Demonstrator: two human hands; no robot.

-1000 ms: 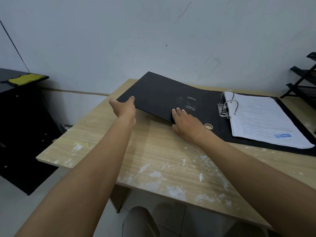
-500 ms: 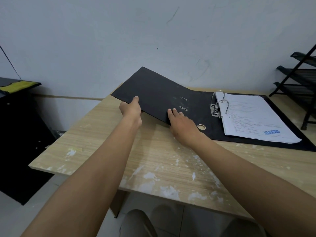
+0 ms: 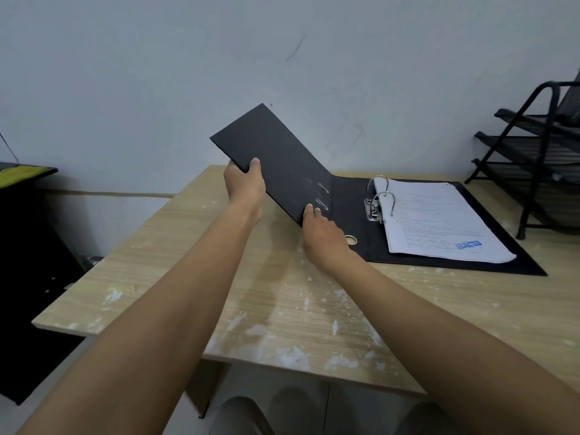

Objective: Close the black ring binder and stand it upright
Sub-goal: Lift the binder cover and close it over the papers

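Wooden table, black binder cover half-raised in left hand's grip

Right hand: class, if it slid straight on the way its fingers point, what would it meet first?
The right hand already has its fingertips at the raised front cover near the fold, so it would probably press into that cover first; depth is uncertain.

Soft, even, rather dim light falls from above, casting faint shadows of the forearms on the bench. No glare; focus is sharp, with wide-angle stretching at the edges.
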